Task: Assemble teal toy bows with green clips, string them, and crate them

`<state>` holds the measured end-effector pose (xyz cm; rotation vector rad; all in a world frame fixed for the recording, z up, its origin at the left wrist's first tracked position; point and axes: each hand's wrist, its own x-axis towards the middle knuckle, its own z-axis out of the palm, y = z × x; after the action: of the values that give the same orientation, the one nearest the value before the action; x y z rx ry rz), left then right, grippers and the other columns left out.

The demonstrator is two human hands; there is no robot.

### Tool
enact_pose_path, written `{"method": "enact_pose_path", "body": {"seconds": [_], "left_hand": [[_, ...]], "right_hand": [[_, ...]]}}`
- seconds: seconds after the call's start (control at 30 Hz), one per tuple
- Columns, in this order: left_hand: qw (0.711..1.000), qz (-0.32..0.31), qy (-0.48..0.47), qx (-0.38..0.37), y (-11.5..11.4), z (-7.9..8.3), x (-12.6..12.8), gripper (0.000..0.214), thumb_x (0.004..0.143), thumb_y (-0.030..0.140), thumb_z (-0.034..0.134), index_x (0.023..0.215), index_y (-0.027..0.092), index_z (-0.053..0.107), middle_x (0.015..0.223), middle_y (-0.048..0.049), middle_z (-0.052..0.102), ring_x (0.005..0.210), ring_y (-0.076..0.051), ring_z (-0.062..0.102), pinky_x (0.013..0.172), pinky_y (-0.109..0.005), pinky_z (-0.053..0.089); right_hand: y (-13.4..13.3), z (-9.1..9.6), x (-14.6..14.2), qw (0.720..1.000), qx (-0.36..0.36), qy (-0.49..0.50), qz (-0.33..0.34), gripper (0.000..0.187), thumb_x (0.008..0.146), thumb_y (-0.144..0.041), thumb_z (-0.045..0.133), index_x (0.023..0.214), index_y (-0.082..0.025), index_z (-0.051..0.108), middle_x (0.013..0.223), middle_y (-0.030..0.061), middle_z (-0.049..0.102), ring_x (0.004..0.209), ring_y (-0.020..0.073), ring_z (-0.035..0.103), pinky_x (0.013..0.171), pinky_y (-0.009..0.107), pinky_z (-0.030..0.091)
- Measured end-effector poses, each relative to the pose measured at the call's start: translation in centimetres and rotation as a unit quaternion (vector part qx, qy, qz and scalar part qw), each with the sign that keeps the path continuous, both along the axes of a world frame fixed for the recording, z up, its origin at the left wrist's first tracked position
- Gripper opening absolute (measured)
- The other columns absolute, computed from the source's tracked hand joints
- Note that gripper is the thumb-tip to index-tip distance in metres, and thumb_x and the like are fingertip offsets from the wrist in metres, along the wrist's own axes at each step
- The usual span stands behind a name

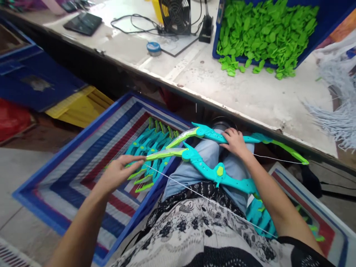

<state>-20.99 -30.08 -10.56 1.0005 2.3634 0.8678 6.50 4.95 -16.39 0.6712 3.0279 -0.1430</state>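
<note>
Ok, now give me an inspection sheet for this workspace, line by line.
surface: pale workbench, scuffed and stained.
job's things: upper bow and lower bow across the lap; spare bows in the striped-lined blue crate.
clutter: green plastic pieces spilling from a blue bin; tape roll.
grippers: left hand pinches the lower bow's tip; right hand grips the upper bow.
cables: black cable looped beside the fan.
surroundings: white strands at right; yellow boards on the floor.

Floral black-white top (194, 230) (forearms bare), pale-blue jeans (207, 157).
</note>
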Motion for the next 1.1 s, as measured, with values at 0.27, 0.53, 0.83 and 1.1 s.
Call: {"method": "enact_pose_path", "body": {"seconds": [0.27,0.53,0.83,1.1], "left_hand": [[0.968,0.024,-0.246,0.034,16.0,-0.2,6.6,0.01,0.072,0.026,0.069,0.079,0.019,0.072,0.071,-0.0025,0.07,0.059,-0.016,0.06,0.055,-0.025,0.045],[0.855,0.234,-0.463,-0.018,24.0,-7.2,9.4,0.014,0.081,0.015,0.064,0.068,0.013,0.058,0.047,-0.0008,0.052,0.039,-0.01,0.046,0.04,-0.02,0.028],[0.774,0.253,-0.565,0.131,23.4,-4.7,11.0,0.008,0.088,0.013,0.054,0.083,0.014,0.061,0.076,-0.0053,0.069,0.07,-0.013,0.067,0.069,-0.026,0.054],[0.71,0.088,-0.657,0.235,21.2,0.5,12.7,0.028,0.08,0.022,0.07,0.105,0.017,0.06,0.059,0.0061,0.058,0.06,-0.01,0.063,0.077,-0.03,0.056]], "right_hand": [[-0.8,-0.9,-0.3,0.996,-0.008,0.05,-0.07,0.046,0.09,-0.051,0.053,0.12,-0.016,0.062,0.122,0.0185,0.057,0.117,0.0346,0.043,0.085,0.045,0.042],[-1.0,-1.2,1.2,0.989,-0.032,0.089,-0.118,0.048,0.092,-0.052,0.048,0.12,-0.016,0.063,0.121,0.0191,0.058,0.115,0.0346,0.046,0.084,0.047,0.047],[0.1,-1.0,1.6,0.972,-0.144,0.119,-0.145,0.046,0.086,-0.05,0.061,0.117,-0.016,0.066,0.119,0.0153,0.065,0.115,0.032,0.055,0.094,0.046,0.048],[1.8,1.4,3.4,0.897,-0.399,0.082,-0.173,0.048,0.076,-0.053,0.064,0.107,-0.018,0.074,0.102,0.0055,0.075,0.093,0.0268,0.068,0.081,0.034,0.052]]}}
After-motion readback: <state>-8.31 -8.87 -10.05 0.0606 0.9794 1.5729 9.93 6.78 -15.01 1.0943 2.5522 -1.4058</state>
